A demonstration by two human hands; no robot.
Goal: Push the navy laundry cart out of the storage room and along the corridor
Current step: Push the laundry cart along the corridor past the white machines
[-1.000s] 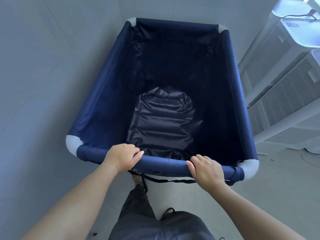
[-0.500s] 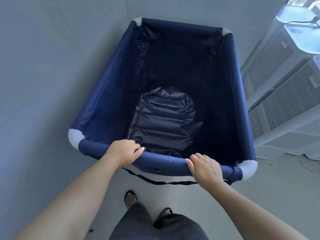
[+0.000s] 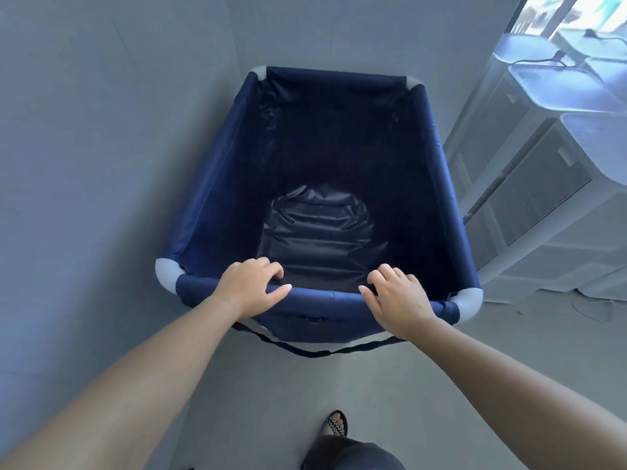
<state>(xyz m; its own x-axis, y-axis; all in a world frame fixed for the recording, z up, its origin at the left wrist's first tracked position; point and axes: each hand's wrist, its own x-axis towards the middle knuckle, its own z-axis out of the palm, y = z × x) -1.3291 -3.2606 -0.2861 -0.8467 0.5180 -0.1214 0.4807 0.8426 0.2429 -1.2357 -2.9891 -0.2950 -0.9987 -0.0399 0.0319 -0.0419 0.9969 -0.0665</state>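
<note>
The navy laundry cart [image 3: 217, 184] fills the middle of the head view, a deep fabric bin with grey corner caps and nothing inside but its wrinkled dark floor. My left hand [image 3: 249, 283] grips the near top rail left of centre. My right hand [image 3: 397, 293] grips the same rail right of centre, fingers curled over its inner edge. Both arms are stretched out in front of me. A dark strap [image 3: 315, 351] hangs in a loop under the near rail.
A grey wall [image 3: 84, 147] runs close along the cart's left side. White vented appliance units [image 3: 543, 184] stand in a row just right of the cart, with cables on top. Grey floor [image 3: 258, 401] lies under me, my sandalled foot [image 3: 336, 425] at the bottom.
The cart has rolled forward, away from me, and my arms have stretched out. My view has tilted up, showing more of the units and a bright opening at the top right. My legs have shifted.
</note>
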